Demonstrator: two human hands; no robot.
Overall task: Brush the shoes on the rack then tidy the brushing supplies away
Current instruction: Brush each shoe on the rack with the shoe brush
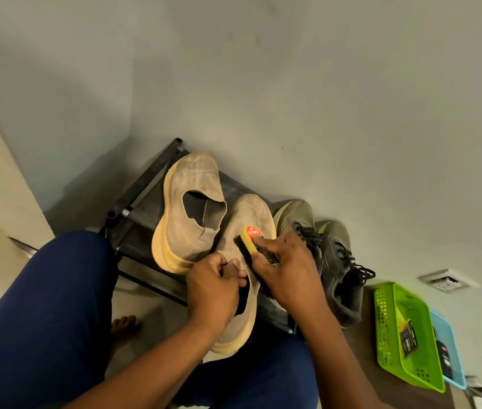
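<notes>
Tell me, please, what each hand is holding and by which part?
Left hand pinches the beige shoe by its collar edge; right hand grips the yellow brush by its back.

The two beige shoes (192, 208) were of knit mesh cloth, matt and dusty-looking, with thick foam-like soles of a smooth yellowish finish, and the grey-green sneakers (337, 255) beside them had matt fabric uppers and woven black laces. The brush (250, 240) had a smooth yellow plastic back with a glossy red label and dark bristles, while the rack (142, 208) was of dark tubing with a matt fabric shelf. The green basket (384, 329) and the blue basket (455, 364) were of shiny perforated plastic, and the wall (293, 84) looked painted, smooth and matt.
</notes>
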